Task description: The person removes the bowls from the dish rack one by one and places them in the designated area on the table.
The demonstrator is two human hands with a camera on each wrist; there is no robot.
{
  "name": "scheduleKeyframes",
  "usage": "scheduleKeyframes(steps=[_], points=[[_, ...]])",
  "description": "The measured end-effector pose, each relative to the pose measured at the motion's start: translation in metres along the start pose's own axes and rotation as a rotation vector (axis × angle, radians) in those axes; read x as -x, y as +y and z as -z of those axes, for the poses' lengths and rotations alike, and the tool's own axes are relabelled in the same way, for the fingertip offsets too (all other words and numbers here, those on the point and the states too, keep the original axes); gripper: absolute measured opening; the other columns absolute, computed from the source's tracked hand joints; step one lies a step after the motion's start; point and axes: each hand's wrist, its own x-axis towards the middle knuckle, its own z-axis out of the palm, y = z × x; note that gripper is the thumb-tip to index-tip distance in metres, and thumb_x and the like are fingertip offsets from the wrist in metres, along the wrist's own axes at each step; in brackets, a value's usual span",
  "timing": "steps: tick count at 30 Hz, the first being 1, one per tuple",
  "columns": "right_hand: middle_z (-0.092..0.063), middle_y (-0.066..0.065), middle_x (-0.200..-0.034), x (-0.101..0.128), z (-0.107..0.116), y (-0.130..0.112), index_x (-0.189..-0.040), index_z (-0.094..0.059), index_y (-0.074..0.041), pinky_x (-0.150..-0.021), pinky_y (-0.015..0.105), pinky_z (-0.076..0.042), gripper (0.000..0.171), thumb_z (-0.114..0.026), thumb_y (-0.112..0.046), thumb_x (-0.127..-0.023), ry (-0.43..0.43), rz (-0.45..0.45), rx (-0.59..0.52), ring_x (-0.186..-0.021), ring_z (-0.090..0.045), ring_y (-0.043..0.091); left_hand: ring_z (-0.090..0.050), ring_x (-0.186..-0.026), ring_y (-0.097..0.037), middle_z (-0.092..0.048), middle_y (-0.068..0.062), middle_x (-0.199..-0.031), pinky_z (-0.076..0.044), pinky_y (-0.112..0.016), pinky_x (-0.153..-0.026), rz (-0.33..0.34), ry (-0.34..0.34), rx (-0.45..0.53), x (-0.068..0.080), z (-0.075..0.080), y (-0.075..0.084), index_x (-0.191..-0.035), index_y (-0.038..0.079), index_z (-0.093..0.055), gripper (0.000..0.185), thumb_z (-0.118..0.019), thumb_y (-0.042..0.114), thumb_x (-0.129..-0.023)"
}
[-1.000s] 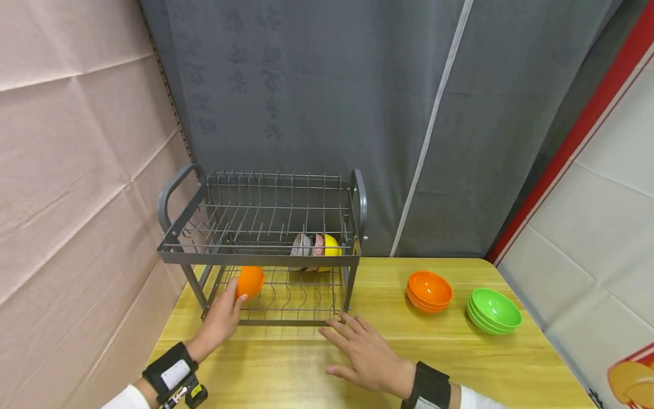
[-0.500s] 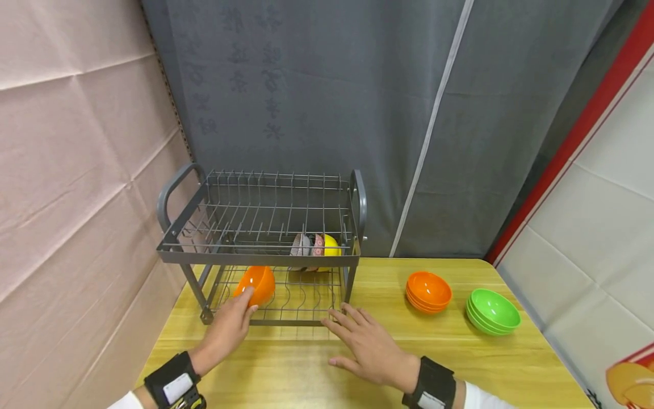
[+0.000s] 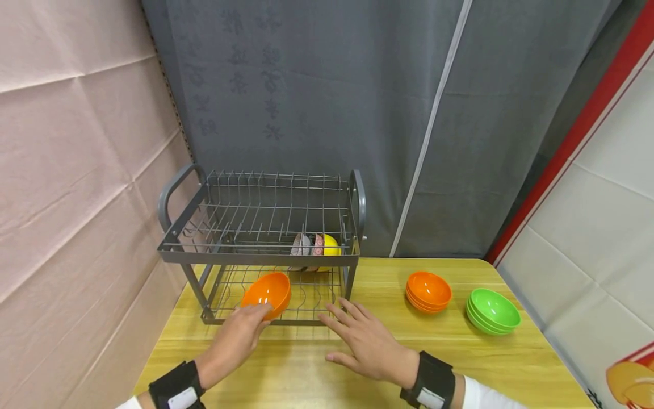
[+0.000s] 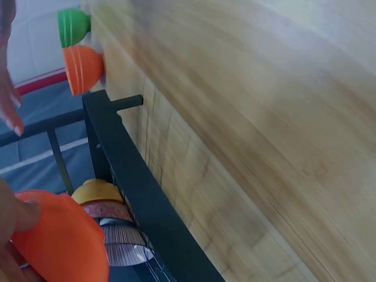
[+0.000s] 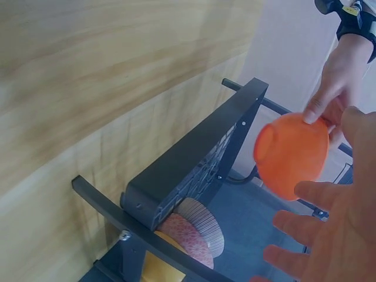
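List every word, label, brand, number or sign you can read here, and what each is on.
No text is readable in any view.
Gray curtain: faint character-like marks, too dim to read.
Black wristbands: white patches, too small to tell whether printed.
Orange bowl in the left hand: no lettering visible.

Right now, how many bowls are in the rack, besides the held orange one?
3: the striped bowl, the pink bowl beside it, and the yellow bowl nearest the right end of the rack. Another could be hidden.
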Motion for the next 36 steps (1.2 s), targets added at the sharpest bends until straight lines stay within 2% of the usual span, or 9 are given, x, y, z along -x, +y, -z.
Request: scheduleKeyframes(steps=[5,11,16,19,22,30,33,36], points=[[-0.038,0.003,-0.164,-0.005,0.005,-0.002,-0.157,-0.038,-0.025,-0.118,0.052,-0.039,0.073,-0.033,-0.070,-0.100,-0.001,0.014,-0.014,-0.149,-0.039,0.033,-0.071,-0.091,-0.011,-0.078,0.003,-0.102,-0.059,-0.033,-0.084,-0.062,-0.012,-0.035,0.005,-0.003,0.004,-0.105,0.019,-0.071,0.026,-0.081,0.011,-0.082],[-0.038,0.005,-0.163,-0.011,0.011,-0.006,-0.158,-0.036,-0.024,-0.122,0.051,-0.035,0.074,-0.032,-0.070,-0.100,-0.009,0.040,-0.004,-0.152,-0.035,0.033,-0.069,-0.090,-0.006,-0.077,0.009,-0.098,-0.059,-0.033,-0.086,-0.161,-0.006,-0.039,0.009,-0.005,0.009,-0.097,0.022,-0.072,0.025,-0.083,0.009,-0.079],[-0.041,0.005,-0.162,-0.016,0.012,-0.011,-0.158,-0.036,-0.024,-0.122,0.050,-0.035,0.075,-0.032,-0.071,-0.099,-0.006,0.083,0.021,-0.152,-0.036,0.032,-0.070,-0.094,-0.007,-0.077,0.010,-0.100,-0.058,-0.034,-0.089,-0.293,-0.018,-0.066,0.013,-0.005,0.017,-0.100,0.022,-0.073,0.036,-0.084,0.002,-0.072],[-0.041,0.005,-0.162,-0.018,0.009,-0.014,-0.158,-0.036,-0.023,-0.122,0.050,-0.034,0.077,-0.033,-0.072,-0.098,-0.012,0.119,0.035,-0.151,-0.037,0.031,-0.069,-0.097,-0.008,-0.077,0.010,-0.104,-0.058,-0.032,-0.089,-0.384,-0.003,-0.096,0.016,-0.005,0.022,-0.104,0.023,-0.073,0.043,-0.086,0.001,-0.069],[-0.042,0.005,-0.162,-0.019,0.007,-0.018,-0.158,-0.036,-0.022,-0.122,0.050,-0.034,0.078,-0.038,-0.072,-0.098,-0.011,0.157,0.060,-0.151,-0.038,0.030,-0.068,-0.097,-0.008,-0.076,0.010,-0.106,-0.056,-0.030,-0.088,-0.441,0.021,-0.104,0.017,-0.005,0.028,-0.106,0.023,-0.073,0.049,-0.085,-0.001,-0.065],[-0.042,0.003,-0.162,-0.023,0.005,-0.027,-0.156,-0.039,-0.020,-0.123,0.046,-0.035,0.074,-0.049,-0.065,-0.098,-0.037,0.245,0.083,-0.151,-0.038,0.028,-0.064,-0.090,-0.005,-0.076,0.013,-0.103,-0.052,-0.027,-0.083,-0.488,0.070,-0.096,0.020,-0.004,0.033,-0.107,0.025,-0.073,0.046,-0.085,0.004,-0.068],[-0.045,0.001,-0.160,-0.025,0.005,-0.030,-0.155,-0.042,-0.019,-0.123,0.044,-0.036,0.070,-0.057,-0.057,-0.098,-0.049,0.263,0.088,-0.149,-0.042,0.026,-0.063,-0.089,-0.004,-0.075,0.013,-0.102,-0.052,-0.026,-0.083,-0.495,0.063,-0.086,0.021,-0.005,0.033,-0.105,0.024,-0.072,0.043,-0.084,0.003,-0.069],[-0.054,-0.002,-0.152,-0.027,0.004,-0.031,-0.148,-0.051,-0.018,-0.121,0.041,-0.039,0.061,-0.067,-0.044,-0.095,-0.028,0.284,0.105,-0.142,-0.051,0.021,-0.062,-0.088,-0.005,-0.075,0.013,-0.100,-0.052,-0.026,-0.083,-0.502,0.060,-0.078,0.021,-0.005,0.033,-0.102,0.023,-0.072,0.039,-0.084,0.004,-0.070]])
